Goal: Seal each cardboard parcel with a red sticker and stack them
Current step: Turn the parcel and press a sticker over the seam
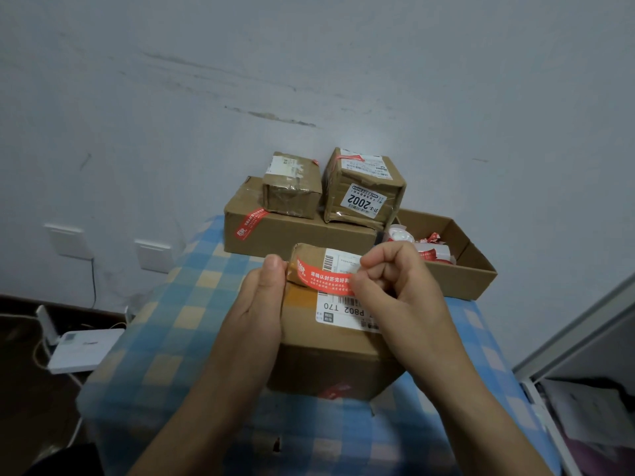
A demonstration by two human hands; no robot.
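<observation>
A small cardboard parcel [311,255] rests on top of a bigger cardboard box [330,359] in front of me. A red sticker [323,277] with white writing lies across the small parcel's near face. My left hand [263,304] presses flat against the parcel's left end, thumb on the sticker's left tip. My right hand [395,280] is curled, its fingertips pinching the sticker's right end. Behind stands a wide flat box [295,231] with a red sticker, carrying two smaller parcels [292,185] [362,187].
An open cardboard tray [460,269] at the right holds sticker rolls [433,252] and red scraps. The table wears a blue and yellow checked cloth [165,338]. A white wall rises behind. A white device [82,348] and cables lie on the floor at the left.
</observation>
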